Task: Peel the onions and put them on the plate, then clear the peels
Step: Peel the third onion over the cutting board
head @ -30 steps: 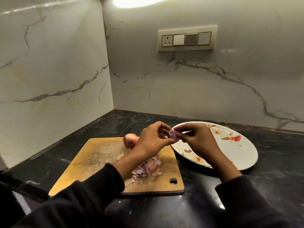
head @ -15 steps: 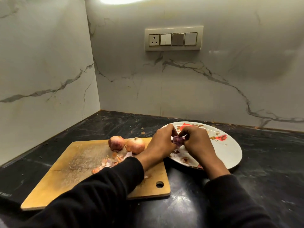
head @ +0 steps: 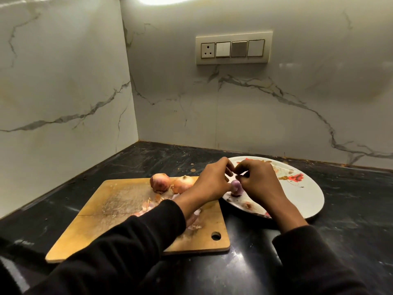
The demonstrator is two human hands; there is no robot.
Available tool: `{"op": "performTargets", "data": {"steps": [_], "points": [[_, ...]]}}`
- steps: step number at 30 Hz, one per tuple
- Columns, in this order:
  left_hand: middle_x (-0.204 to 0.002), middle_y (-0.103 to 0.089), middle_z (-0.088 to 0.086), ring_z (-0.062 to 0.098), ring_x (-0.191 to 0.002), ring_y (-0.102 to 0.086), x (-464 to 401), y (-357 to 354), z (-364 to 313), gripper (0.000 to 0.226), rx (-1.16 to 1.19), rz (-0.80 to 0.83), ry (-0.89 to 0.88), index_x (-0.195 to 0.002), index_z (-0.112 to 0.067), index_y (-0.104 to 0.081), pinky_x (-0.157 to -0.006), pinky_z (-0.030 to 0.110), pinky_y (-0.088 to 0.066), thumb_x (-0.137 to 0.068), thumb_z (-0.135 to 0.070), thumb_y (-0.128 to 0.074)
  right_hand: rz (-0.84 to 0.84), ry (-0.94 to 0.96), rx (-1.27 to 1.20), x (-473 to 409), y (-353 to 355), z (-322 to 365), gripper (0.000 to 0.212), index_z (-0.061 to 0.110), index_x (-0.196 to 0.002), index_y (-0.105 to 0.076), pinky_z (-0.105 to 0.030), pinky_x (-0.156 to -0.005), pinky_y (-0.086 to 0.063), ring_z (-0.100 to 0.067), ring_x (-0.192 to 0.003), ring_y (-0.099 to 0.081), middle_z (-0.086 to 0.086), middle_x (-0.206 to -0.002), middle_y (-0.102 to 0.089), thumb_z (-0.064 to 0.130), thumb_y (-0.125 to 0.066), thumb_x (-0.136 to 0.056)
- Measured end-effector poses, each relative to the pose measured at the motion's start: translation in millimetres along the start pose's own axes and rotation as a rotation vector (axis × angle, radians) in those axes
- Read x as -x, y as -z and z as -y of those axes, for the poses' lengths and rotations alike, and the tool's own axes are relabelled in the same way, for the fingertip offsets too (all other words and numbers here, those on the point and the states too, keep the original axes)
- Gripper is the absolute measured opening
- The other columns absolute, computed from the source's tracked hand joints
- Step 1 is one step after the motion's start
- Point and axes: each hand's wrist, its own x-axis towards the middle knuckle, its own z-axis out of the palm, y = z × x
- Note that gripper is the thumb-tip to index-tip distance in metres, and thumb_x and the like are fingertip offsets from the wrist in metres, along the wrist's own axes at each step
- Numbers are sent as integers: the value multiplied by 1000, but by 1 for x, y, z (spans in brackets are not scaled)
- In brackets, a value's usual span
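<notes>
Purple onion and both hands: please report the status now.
Left hand and right hand together over plate. Purple onion between them, low on plate. Two unpeeled onions wait on board. Nothing blocking.

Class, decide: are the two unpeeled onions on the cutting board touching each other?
Touching. In the head view the left onion and the right onion sit pressed side by side on the cutting board, with no gap between them.

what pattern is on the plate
White plate with red-orange flower prints, seen in the head view, the only one.

left hand (head: pixel 212 184) curled, grip pinched | right hand (head: pixel 258 182) curled, grip pinched
</notes>
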Motion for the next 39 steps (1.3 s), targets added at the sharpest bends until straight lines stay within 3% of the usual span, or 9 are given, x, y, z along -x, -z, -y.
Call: {"op": "performTargets", "data": {"steps": [2, 5, 9, 16, 23, 27, 30, 37, 39], "points": [[-103, -69, -2, 16, -90, -68, 5, 13, -3, 42, 48, -19, 4, -107, -18, -58, -84, 40, -57, -76, -12, -85, -10, 46, -26, 0, -4, 5, 18, 16, -98, -78, -10, -64, -39, -12, -76, -66, -1, -90, -76, 3, -72, -87], [-101, -69, -4, 16, -93, -68, 18, 33, -4, 40, 86, -39, -6, -110, -18, -61, -87, 37, -57, -78, -7, -83, -24, 123, -86, 4, -13, 16, 20, 16, -98, -79, -16, -66, -42, -14, -80, -66, 1, -90, -76, 2, -70, -89], [-107, -69, -6, 8, -100, -66, 39, 60, 8, 35, 52, -60, -50, -116, -18, -63, -88, 22, -56, -86, -7, -76, -26, 250, -124, 11, -28, 32, 19, 15, -101, -77, -15, -64, -43, -12, -74, -64, -2, -89, -76, 2, -67, -90], [-110, -67, -10, 2, -101, -60, 69, 81, 45, 22, -98, -275, -63, -113, -24, -66, -85, 18, -50, -92, -21, -70, 38, 369, -85, 20, -65, 58, 30, 18, -123, -67, -16, -80, -42, -13, -101, -61, 1, -117, -66, 15, -68, -93], [-123, -61, -10, 7, -116, -52, 81, 69, 71, 32, -335, -350, -76, -124, -29, -58, -102, 28, -45, -93, -29, -66, 71, 393, -63, 32, -84, 66, 40, 22, -139, -55, -17, -94, -40, -12, -121, -50, 1, -139, -48, 28, -61, -99], [-126, -60, -13, 7, -125, -48, 80, 67, 75, 33, -419, -332, -46, -127, -32, -55, -122, 45, -22, -96, -39, -61, 99, 385, -125, 31, -86, 63, 34, 25, -134, -56, -22, -94, -48, -10, -114, -55, 4, -134, -57, 28, -58, -101], [-129, -58, -12, 9, -133, -42, 83, 66, 76, 32, -413, -278, 1, -128, -33, -55, -124, 50, -13, -97, -39, -59, 95, 360, -153, 29, -88, 61, 29, 25, -129, -55, -23, -89, -48, -7, -104, -54, 5, -125, -61, 28, -59, -100], [-147, -51, 0, 18, -152, -19, 84, 66, 76, 43, -411, -200, 64, -137, -35, -49, -124, 55, 4, -96, -37, -63, 81, 269, -227, 23, -92, 53, 65, 21, -150, -40, -30, -99, -50, -13, -118, -56, 2, -133, -56, 20, -70, -93], [-146, -52, 0, 18, -152, -19, 85, 66, 78, 43, -411, -204, 60, -136, -35, -50, -123, 57, 6, -95, -35, -64, 87, 247, -207, 23, -92, 53, 58, 21, -145, -48, -33, -99, -52, -14, -119, -55, 1, -133, -55, 21, -71, -92]]}}
